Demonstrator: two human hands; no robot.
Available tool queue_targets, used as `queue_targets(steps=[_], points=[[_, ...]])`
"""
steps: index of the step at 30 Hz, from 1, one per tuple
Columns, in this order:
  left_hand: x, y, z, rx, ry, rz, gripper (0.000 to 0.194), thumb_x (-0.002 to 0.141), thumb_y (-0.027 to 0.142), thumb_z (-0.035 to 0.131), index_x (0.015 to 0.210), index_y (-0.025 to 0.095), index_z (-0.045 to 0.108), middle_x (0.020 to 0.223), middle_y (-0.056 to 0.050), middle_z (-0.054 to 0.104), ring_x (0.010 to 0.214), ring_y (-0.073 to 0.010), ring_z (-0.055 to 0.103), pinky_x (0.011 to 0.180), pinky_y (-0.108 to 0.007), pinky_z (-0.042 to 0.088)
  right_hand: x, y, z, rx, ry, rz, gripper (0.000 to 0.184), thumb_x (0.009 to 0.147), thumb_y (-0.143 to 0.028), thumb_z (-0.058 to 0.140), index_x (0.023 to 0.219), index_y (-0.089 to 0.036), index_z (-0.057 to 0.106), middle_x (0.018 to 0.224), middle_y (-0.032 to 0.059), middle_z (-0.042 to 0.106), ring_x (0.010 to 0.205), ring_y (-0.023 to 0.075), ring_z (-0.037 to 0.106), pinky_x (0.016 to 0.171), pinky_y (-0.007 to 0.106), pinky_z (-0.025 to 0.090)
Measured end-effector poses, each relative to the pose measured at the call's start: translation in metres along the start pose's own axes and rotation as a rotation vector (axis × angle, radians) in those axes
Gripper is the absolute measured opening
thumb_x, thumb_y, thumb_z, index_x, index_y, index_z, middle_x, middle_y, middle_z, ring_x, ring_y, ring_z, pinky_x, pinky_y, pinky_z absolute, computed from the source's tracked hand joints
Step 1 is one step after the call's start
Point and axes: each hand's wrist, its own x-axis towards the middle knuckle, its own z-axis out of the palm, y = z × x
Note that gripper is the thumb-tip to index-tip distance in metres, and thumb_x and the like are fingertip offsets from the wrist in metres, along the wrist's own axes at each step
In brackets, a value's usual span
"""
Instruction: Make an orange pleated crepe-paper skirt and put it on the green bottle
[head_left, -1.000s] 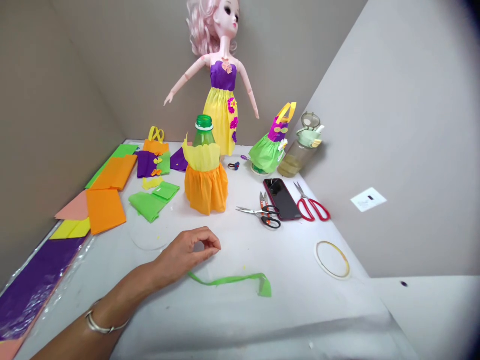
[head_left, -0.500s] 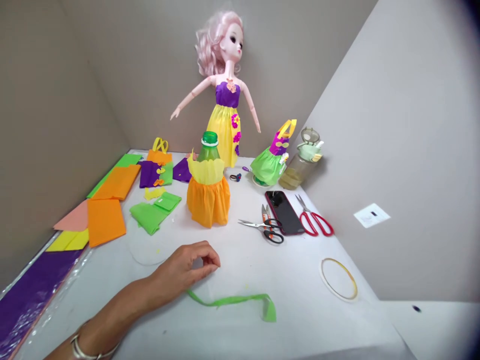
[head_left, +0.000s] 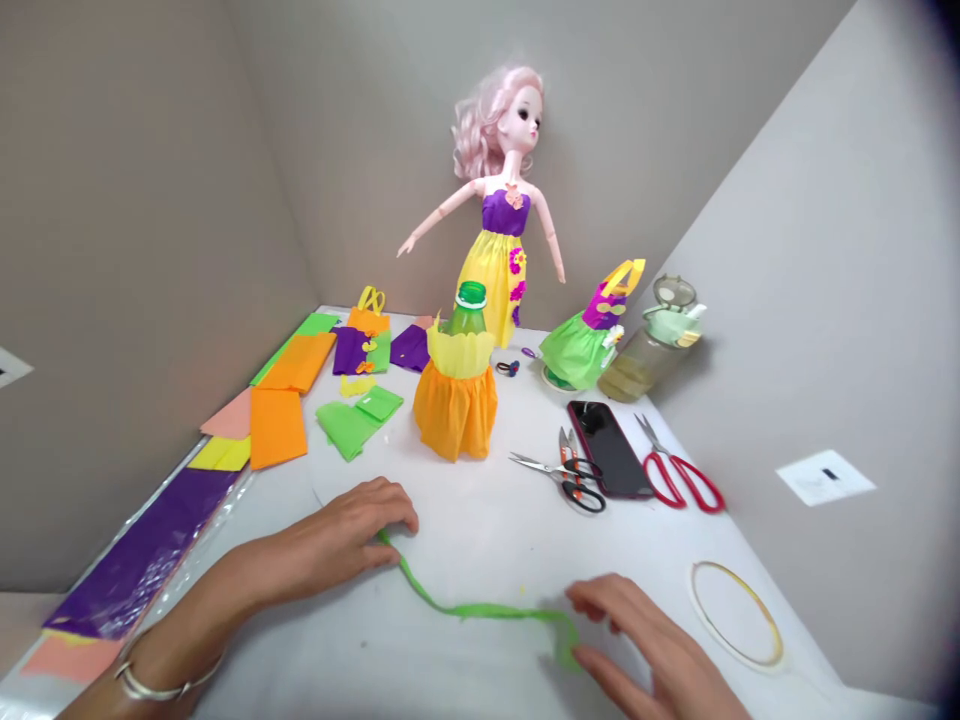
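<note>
A narrow green strip (head_left: 480,609) lies across the white table in front of me. My left hand (head_left: 364,530) rests over its left end, fingers curved and thumb apart from them; the strip comes out from between thumb and fingers. At the strip's right end, my right hand (head_left: 637,640) is spread, with thumb and fingertips on either side of the strip, slightly blurred. Beyond my hands stands a green bottle (head_left: 470,312) dressed in a yellow top (head_left: 461,352) and a gathered orange skirt (head_left: 455,410).
Black-handled scissors (head_left: 574,480), thread snips (head_left: 568,441), a phone (head_left: 607,450) and red-handled scissors (head_left: 675,475) lie right. A doll (head_left: 504,212), a small dress (head_left: 581,345) and a drinking bottle (head_left: 637,365) stand behind. Folded orange sheets (head_left: 277,430) lie left. A hoop (head_left: 772,625) lies near right.
My right hand has come into view from the lower right, to the strip's right end. My left hand's thumb and fingers have parted. The view has turned left.
</note>
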Motion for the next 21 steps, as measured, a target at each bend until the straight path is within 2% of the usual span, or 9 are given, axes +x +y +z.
queue_targets(steps=[2, 4, 7, 9, 12, 15, 19, 21], points=[[-0.003, 0.002, 0.001, 0.017, -0.007, 0.025, 0.031, 0.083, 0.011, 0.065, 0.108, 0.028, 0.057, 0.120, 0.000, 0.056, 0.115, -0.0204, 0.051, 0.098, -0.028, 0.040, 0.024, -0.017, 0.004, -0.016, -0.077, -0.080, 0.028, 0.090, -0.027, 0.063, 0.118, -0.026, 0.062, 0.117, 0.0075, 0.066, 0.105, 0.0211, 0.065, 0.093, 0.031, 0.052], [-0.003, 0.005, 0.002, 0.033, 0.002, 0.053, 0.025, 0.083, 0.008, 0.063, 0.100, 0.026, 0.058, 0.119, -0.001, 0.056, 0.114, -0.0201, 0.050, 0.097, -0.027, 0.040, 0.044, -0.036, 0.008, -0.015, -0.189, -0.108, 0.031, 0.090, -0.026, 0.064, 0.121, -0.027, 0.062, 0.120, 0.0071, 0.064, 0.108, 0.0223, 0.063, 0.096, 0.033, 0.051], [0.000, 0.009, 0.001, 0.054, 0.034, 0.047, 0.014, 0.088, 0.009, 0.054, 0.088, 0.022, 0.058, 0.106, -0.001, 0.058, 0.106, -0.0192, 0.053, 0.092, -0.026, 0.041, 0.072, -0.056, 0.007, 0.081, -0.309, -0.124, 0.027, 0.092, -0.030, 0.064, 0.120, -0.029, 0.062, 0.120, 0.0041, 0.064, 0.108, 0.0215, 0.062, 0.097, 0.034, 0.048], [0.001, 0.009, -0.005, 0.030, 0.036, -0.010, 0.013, 0.089, 0.011, 0.052, 0.087, 0.022, 0.058, 0.098, -0.001, 0.060, 0.098, -0.0186, 0.055, 0.086, -0.026, 0.042, 0.091, -0.063, 0.007, 0.174, -0.352, -0.102, 0.020, 0.093, -0.032, 0.063, 0.112, -0.027, 0.065, 0.113, 0.0026, 0.067, 0.102, 0.0203, 0.063, 0.091, 0.032, 0.048], [0.003, 0.006, -0.019, -0.076, -0.006, -0.101, 0.013, 0.088, 0.015, 0.051, 0.092, 0.023, 0.060, 0.096, 0.001, 0.063, 0.089, -0.0170, 0.057, 0.079, -0.024, 0.043, 0.119, -0.066, 0.010, 0.311, -0.445, -0.094, 0.016, 0.094, -0.034, 0.058, 0.102, -0.023, 0.067, 0.098, 0.0025, 0.070, 0.090, 0.0191, 0.063, 0.081, 0.029, 0.048], [0.005, -0.001, -0.038, -0.131, -0.063, -0.138, 0.010, 0.089, 0.021, 0.051, 0.091, 0.022, 0.060, 0.090, 0.002, 0.063, 0.082, -0.0160, 0.056, 0.073, -0.023, 0.043, 0.137, -0.061, 0.022, 0.545, -0.574, -0.089, 0.025, 0.096, -0.041, 0.055, 0.095, -0.018, 0.066, 0.089, 0.0037, 0.070, 0.080, 0.0164, 0.063, 0.075, 0.027, 0.047], [0.012, -0.015, -0.056, -0.120, -0.112, -0.168, 0.012, 0.088, 0.027, 0.053, 0.089, 0.020, 0.063, 0.083, 0.001, 0.061, 0.077, -0.0156, 0.054, 0.068, -0.022, 0.042, 0.141, -0.047, 0.037, 0.736, -0.704, 0.008, 0.037, 0.092, -0.051, 0.057, 0.099, -0.015, 0.060, 0.084, 0.0079, 0.071, 0.064, 0.0143, 0.062, 0.057, 0.024, 0.043], [0.015, -0.022, -0.060, -0.086, -0.115, -0.193, 0.013, 0.087, 0.026, 0.052, 0.089, 0.021, 0.064, 0.084, 0.001, 0.063, 0.080, -0.0163, 0.056, 0.069, -0.023, 0.042, 0.139, -0.038, 0.039, 0.787, -0.724, 0.042, 0.040, 0.088, -0.051, 0.062, 0.103, -0.014, 0.059, 0.081, 0.0070, 0.071, 0.060, 0.0137, 0.062, 0.055, 0.024, 0.042]])
